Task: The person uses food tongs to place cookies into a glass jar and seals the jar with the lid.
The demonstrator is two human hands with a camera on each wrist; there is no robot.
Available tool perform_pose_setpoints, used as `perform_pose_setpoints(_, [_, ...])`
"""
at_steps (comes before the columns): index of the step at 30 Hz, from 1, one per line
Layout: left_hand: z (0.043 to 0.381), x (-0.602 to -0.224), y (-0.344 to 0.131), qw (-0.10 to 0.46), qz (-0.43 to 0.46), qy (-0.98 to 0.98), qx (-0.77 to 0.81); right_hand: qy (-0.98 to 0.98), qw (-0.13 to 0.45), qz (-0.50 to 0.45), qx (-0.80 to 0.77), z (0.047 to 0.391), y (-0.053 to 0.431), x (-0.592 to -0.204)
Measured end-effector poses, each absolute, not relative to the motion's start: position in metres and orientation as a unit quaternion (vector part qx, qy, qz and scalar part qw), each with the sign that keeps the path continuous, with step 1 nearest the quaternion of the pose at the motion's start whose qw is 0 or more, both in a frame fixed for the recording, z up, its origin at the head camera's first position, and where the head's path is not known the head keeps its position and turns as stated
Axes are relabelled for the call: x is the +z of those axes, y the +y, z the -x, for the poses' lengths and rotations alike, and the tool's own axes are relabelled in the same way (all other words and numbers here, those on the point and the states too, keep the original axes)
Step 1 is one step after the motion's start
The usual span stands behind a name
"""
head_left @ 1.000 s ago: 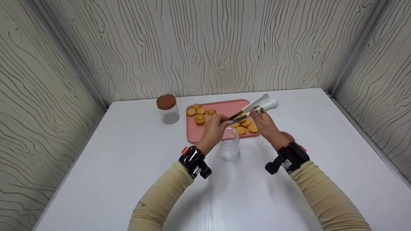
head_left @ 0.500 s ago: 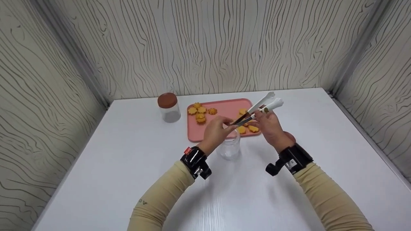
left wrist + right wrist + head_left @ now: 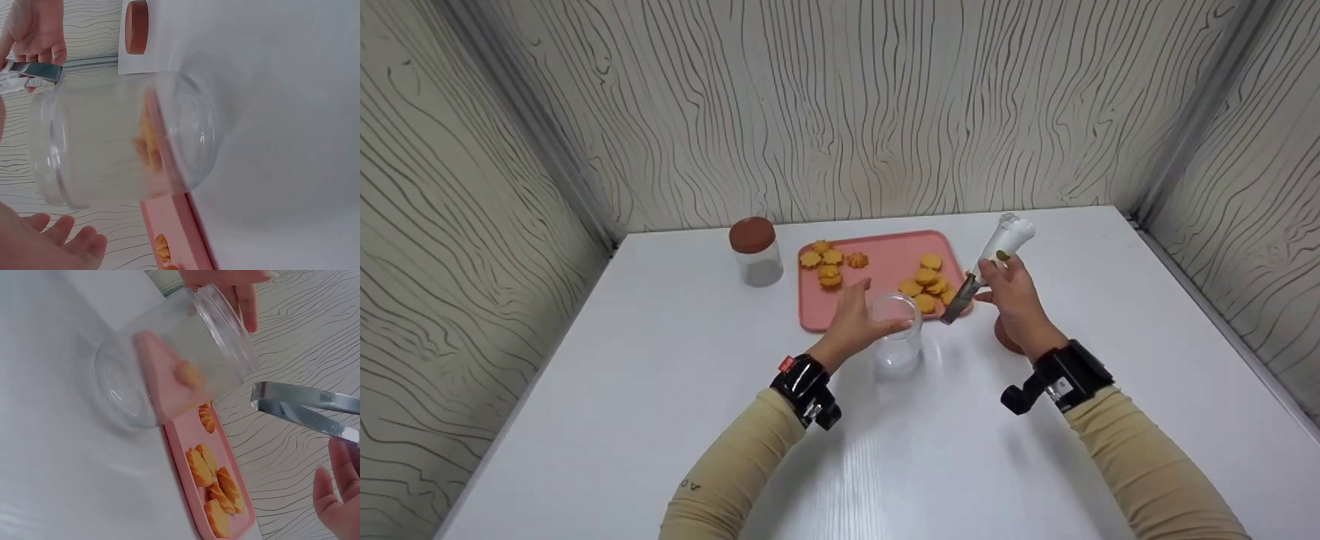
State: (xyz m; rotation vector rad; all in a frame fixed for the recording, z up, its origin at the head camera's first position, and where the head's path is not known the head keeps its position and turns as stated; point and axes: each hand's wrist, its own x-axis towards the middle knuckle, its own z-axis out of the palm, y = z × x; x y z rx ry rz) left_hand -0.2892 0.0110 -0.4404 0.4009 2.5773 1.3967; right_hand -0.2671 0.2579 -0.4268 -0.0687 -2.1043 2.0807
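Observation:
A glass jar [image 3: 897, 346] stands upright with no lid at the front edge of the pink tray [image 3: 810, 315]. Around its mouth my left hand [image 3: 849, 328] spreads thumb and fingers. In the left wrist view those fingers [image 3: 67, 239] are relaxed and apart from the glass. My right hand [image 3: 1021, 306] grips a pair of food tongs [image 3: 958, 301] with white flared handles. Their metal tips [image 3: 267, 395] point down and left, close together and to the right of the jar mouth. Yellow cookies [image 3: 926, 276] lie piled on the tray's right side, beside the tongs.
More star-shaped cookies [image 3: 830, 257] sit on the tray's left part. A second jar [image 3: 760, 268] with a brown lid stands at the back left. A round brown lid [image 3: 1006, 337] lies partly under my right hand. Patterned panels [image 3: 840, 112] enclose the white table.
My left hand has let go of the tongs' tips and come down around the jar mouth. The tongs have swung steeper and to the right in my right hand.

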Motion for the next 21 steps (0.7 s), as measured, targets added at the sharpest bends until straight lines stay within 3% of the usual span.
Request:
perform_pose_setpoints(13, [0.294, -0.454, 0.015, 0.146, -0.140, 0.859, 0.470, -0.765, 0.076, 0.054, 0.637, 0.266, 0.272, -0.444])
perform_pose_setpoints(21, [0.295, -0.456, 0.013, 0.153, -0.153, 0.851, 0.478, -0.840, -0.002, 0.108, 0.532, 0.268, 0.279, -0.452])
